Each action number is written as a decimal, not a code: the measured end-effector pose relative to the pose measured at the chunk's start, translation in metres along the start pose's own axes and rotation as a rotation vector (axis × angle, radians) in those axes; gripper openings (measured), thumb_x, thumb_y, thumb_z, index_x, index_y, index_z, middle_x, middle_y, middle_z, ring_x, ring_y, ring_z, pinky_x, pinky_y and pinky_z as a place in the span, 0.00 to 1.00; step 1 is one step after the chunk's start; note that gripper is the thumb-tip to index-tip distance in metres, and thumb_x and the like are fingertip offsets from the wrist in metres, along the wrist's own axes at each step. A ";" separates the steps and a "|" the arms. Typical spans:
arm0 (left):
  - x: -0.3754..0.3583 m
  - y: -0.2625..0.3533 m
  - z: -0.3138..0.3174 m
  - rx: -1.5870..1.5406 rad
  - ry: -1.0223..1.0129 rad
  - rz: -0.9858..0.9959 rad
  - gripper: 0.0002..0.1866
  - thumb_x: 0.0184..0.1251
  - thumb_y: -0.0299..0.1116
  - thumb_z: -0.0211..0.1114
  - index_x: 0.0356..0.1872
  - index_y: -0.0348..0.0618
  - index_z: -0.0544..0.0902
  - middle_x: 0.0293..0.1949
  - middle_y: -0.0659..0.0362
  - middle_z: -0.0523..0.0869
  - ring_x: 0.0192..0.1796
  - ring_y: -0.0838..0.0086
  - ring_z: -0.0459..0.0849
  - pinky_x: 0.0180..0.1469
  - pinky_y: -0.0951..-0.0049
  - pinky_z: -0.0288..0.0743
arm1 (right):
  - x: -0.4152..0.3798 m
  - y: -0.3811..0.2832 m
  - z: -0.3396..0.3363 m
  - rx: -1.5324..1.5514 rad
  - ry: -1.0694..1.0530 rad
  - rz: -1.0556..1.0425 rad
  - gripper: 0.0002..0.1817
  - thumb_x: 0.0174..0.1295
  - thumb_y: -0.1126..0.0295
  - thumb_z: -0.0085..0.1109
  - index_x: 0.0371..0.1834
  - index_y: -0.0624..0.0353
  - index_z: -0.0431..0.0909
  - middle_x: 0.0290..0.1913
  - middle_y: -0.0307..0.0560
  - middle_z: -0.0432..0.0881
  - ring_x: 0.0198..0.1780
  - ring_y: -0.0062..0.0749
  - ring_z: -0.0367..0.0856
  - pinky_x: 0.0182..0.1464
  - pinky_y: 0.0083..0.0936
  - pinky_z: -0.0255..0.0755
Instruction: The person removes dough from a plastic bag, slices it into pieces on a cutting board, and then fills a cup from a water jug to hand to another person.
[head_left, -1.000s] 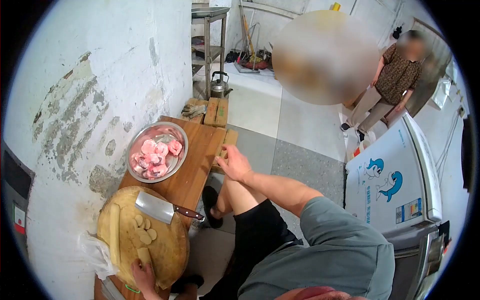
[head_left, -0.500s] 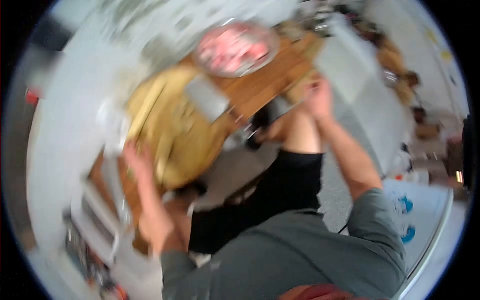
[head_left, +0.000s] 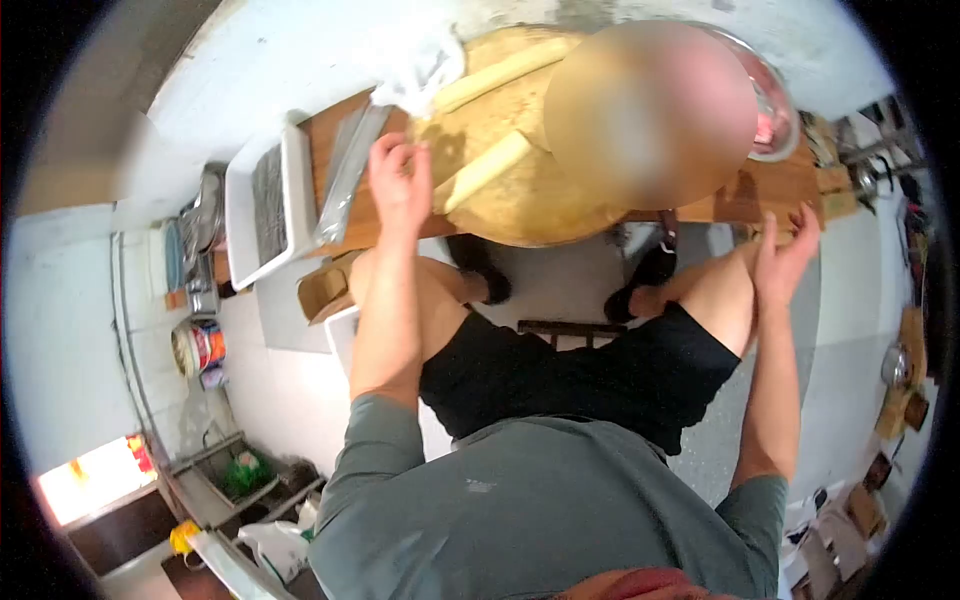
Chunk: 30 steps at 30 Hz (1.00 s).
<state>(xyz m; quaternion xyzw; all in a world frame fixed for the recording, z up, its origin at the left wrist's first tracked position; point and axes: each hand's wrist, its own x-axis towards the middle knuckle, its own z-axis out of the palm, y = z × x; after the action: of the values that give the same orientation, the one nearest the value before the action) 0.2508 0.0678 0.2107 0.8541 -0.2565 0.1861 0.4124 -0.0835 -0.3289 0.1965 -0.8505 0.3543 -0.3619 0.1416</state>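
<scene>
My left hand [head_left: 402, 188] is raised at the left edge of a round wooden chopping board [head_left: 545, 215], its fingers loosely curled, the thumb apart and nothing visible in it. Two pale yellow sticks lie on the board: a longer stick [head_left: 510, 75] at the back and a shorter stick [head_left: 487, 172] nearer my left hand. My right hand [head_left: 787, 255] has its fingers spread at the front right edge of the wooden table [head_left: 745, 195], by my knee, holding nothing. A large round blur covers the board's right part. Behind it shows a metal bowl [head_left: 785, 110] with pink contents.
Left of the board are a crumpled white plastic bag [head_left: 425, 75], grey strips in clear plastic [head_left: 352, 170] and a white bin [head_left: 240, 225] of grey material. A cardboard box [head_left: 325, 290] stands below the table. A dark handle [head_left: 668, 228] juts past the table's front edge.
My view has turned, so the board and bowl sit further right. My left hand has lifted off the board's near end. The cleaver blade seen earlier is behind the blur.
</scene>
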 end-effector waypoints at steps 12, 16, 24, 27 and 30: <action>0.038 -0.058 0.056 0.071 0.027 0.011 0.05 0.58 0.22 0.69 0.35 0.36 0.83 0.43 0.50 0.82 0.44 0.61 0.82 0.47 0.67 0.77 | -0.021 0.037 0.003 -0.098 -0.292 0.266 0.30 0.68 0.70 0.57 0.71 0.64 0.60 0.65 0.54 0.69 0.63 0.40 0.69 0.67 0.38 0.63; 0.050 -0.078 0.060 0.123 0.064 -0.013 0.07 0.56 0.21 0.69 0.36 0.36 0.83 0.43 0.49 0.83 0.45 0.59 0.83 0.47 0.67 0.78 | 0.026 0.040 0.024 -0.299 -0.572 0.244 0.28 0.72 0.65 0.52 0.71 0.66 0.60 0.63 0.57 0.70 0.62 0.44 0.70 0.66 0.38 0.62; 0.008 -0.077 0.038 0.140 0.026 -0.380 0.14 0.52 0.26 0.72 0.41 0.40 0.81 0.48 0.51 0.80 0.49 0.55 0.80 0.50 0.62 0.77 | 0.033 0.024 0.037 -0.176 -0.812 0.139 0.34 0.71 0.55 0.57 0.71 0.66 0.59 0.63 0.60 0.68 0.59 0.49 0.71 0.63 0.43 0.67; -0.003 -0.046 0.022 0.184 0.040 -0.536 0.15 0.53 0.27 0.71 0.43 0.40 0.81 0.50 0.50 0.79 0.53 0.52 0.79 0.54 0.61 0.76 | 0.028 -0.016 0.030 -0.173 -0.959 0.101 0.36 0.70 0.53 0.57 0.71 0.66 0.57 0.66 0.62 0.65 0.58 0.52 0.72 0.63 0.42 0.68; -0.011 -0.003 -0.025 0.154 -0.165 -0.653 0.16 0.56 0.31 0.71 0.45 0.40 0.81 0.54 0.48 0.78 0.55 0.49 0.78 0.57 0.57 0.75 | 0.023 -0.066 0.018 -0.223 -1.192 0.050 0.34 0.70 0.61 0.57 0.71 0.69 0.57 0.69 0.63 0.61 0.57 0.52 0.74 0.60 0.39 0.71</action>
<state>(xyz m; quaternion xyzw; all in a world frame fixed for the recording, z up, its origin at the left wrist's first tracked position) 0.2416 0.0924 0.2176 0.9319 0.0127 -0.0067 0.3623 -0.0259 -0.2990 0.2284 -0.9079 0.2696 0.2195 0.2341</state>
